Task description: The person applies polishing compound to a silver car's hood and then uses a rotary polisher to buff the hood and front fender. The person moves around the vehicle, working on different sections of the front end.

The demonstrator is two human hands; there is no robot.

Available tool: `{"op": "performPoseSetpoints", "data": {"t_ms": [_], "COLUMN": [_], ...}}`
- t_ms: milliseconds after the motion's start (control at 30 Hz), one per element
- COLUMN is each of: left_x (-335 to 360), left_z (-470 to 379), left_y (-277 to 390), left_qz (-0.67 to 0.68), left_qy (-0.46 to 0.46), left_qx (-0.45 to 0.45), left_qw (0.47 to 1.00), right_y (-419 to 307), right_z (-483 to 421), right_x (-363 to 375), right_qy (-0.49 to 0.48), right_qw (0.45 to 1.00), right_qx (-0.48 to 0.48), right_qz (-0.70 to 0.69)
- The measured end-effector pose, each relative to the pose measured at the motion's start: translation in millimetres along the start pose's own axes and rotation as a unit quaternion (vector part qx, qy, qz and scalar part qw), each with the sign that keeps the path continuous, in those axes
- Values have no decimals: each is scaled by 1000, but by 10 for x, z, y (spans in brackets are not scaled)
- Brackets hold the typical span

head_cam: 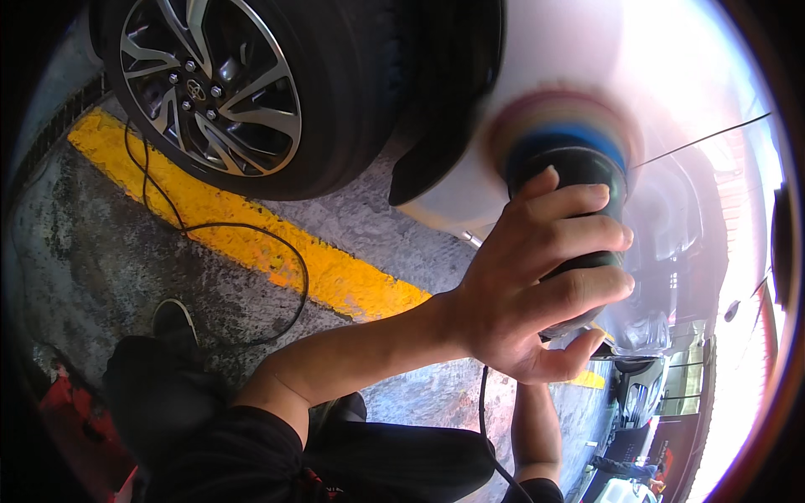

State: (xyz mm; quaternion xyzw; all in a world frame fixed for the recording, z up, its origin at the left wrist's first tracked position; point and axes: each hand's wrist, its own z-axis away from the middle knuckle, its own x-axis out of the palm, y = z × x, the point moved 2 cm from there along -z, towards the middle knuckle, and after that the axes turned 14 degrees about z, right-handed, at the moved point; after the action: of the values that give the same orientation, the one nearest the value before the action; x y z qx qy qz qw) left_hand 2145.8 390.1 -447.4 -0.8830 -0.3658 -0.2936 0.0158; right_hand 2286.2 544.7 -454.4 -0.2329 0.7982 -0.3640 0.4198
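My left hand (547,276) wraps over the dark body of a power polisher (566,163), its fingers spread across the housing and its thumb low at the right. The polisher's blue backing plate and round pad look blurred against the glossy, light-coloured car body panel (553,44), beside the wheel arch. My right forearm (534,427) rises from below, but its hand is hidden behind my left hand, so its hold cannot be seen. A black cord (483,402) hangs beneath the hands.
A car wheel with an alloy rim (210,88) stands at the upper left. A yellow painted line (251,245) crosses the stained concrete floor, with a looped black cable (305,270) over it. My shoe and knees are below. Another vehicle (641,390) and a person (629,468) appear at the lower right.
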Motion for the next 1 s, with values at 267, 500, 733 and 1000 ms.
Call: {"op": "performPoseSetpoints", "data": {"t_ms": [267,500,733,1000], "left_x": [-85,-112,-77,-36], "left_z": [-274,-268,-357,-413], "left_y": [13,-26,-34,-24], "left_qz": [40,62,110,114], "left_qy": [16,24,41,45], "left_qx": [34,43,56,63], "left_qw": [998,997,991,990], "right_y": [-123,-126,-147,-163], "right_z": [-51,-62,-63,-74], "right_x": [131,198,227,267], "right_qy": [6,10,16,16], "right_qw": [999,999,998,998], "right_qx": [-31,-36,-39,-43], "right_qz": [29,38,48,52]}}
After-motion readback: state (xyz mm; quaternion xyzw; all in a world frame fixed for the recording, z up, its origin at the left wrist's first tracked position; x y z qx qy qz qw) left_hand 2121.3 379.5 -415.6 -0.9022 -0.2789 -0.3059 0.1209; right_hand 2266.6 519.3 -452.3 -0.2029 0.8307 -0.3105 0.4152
